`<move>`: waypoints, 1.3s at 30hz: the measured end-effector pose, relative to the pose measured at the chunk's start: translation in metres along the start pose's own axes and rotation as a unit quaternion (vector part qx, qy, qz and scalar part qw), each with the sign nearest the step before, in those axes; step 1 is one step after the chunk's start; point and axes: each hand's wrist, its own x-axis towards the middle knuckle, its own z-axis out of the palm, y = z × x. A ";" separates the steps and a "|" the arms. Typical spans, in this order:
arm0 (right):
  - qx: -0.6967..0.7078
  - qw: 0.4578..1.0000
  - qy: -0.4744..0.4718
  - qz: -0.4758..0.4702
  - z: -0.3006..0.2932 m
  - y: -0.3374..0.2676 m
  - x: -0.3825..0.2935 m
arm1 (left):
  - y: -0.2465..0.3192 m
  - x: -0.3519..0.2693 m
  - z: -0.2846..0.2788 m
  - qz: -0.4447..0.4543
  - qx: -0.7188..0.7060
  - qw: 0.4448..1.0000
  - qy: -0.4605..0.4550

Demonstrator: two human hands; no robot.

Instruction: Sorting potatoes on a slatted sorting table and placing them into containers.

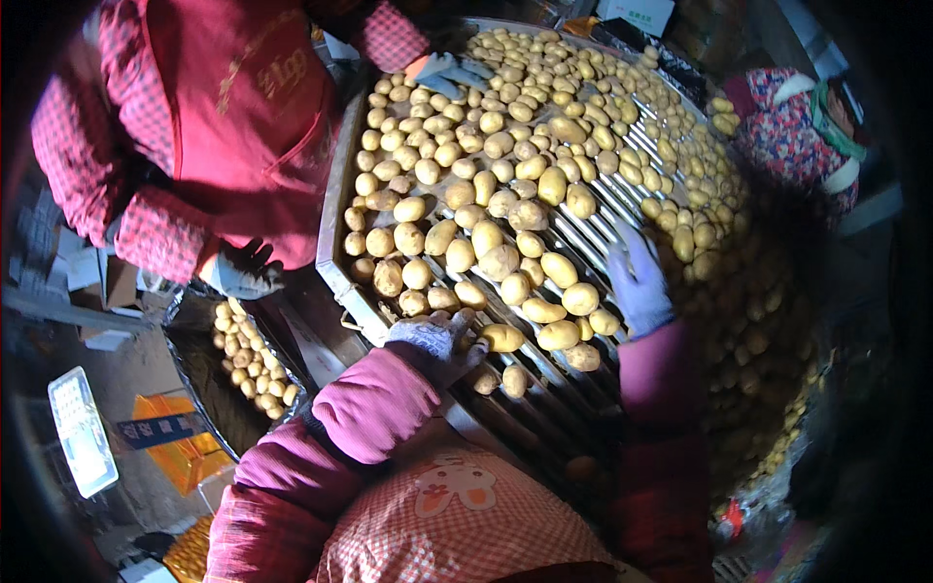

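Observation:
Potatoes (498, 262) lie spread over a sorting table of parallel metal bars (576, 235) in front of me. My left hand (431, 337), in a grey knit glove, rests at the table's near left, by the metal side rim (350, 288). Its fingers reach among potatoes, next to an oblong potato (502, 337); whether it grips one is hidden. My right hand (640, 286), in a pale violet glove, is over the bars at the right of the nearer potatoes. Its fingers are extended and apart, with nothing held.
At the left stands a co-worker in a red apron (240, 109), one gloved hand (452, 73) on the far potatoes, the other (244, 270) beside the table. Below is a black-lined box of potatoes (251, 357). Another person (791, 131) is at the far right. A bright lamp (82, 430) is lower left.

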 end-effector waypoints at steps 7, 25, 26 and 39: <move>-0.212 0.967 -0.068 -0.122 0.012 0.005 -0.067 | 0.001 0.005 0.002 0.020 0.008 1.000 -0.016; 0.046 0.979 -0.187 0.070 0.076 0.041 0.020 | -0.004 -0.004 0.000 0.049 -0.468 0.879 0.076; 0.108 0.967 -0.209 0.095 0.070 0.048 0.024 | -0.001 -0.003 -0.007 0.052 -0.652 0.756 0.035; 0.185 0.975 -0.113 -0.041 0.054 -0.028 0.031 | 0.022 -0.007 0.010 -0.075 -0.920 0.385 -0.014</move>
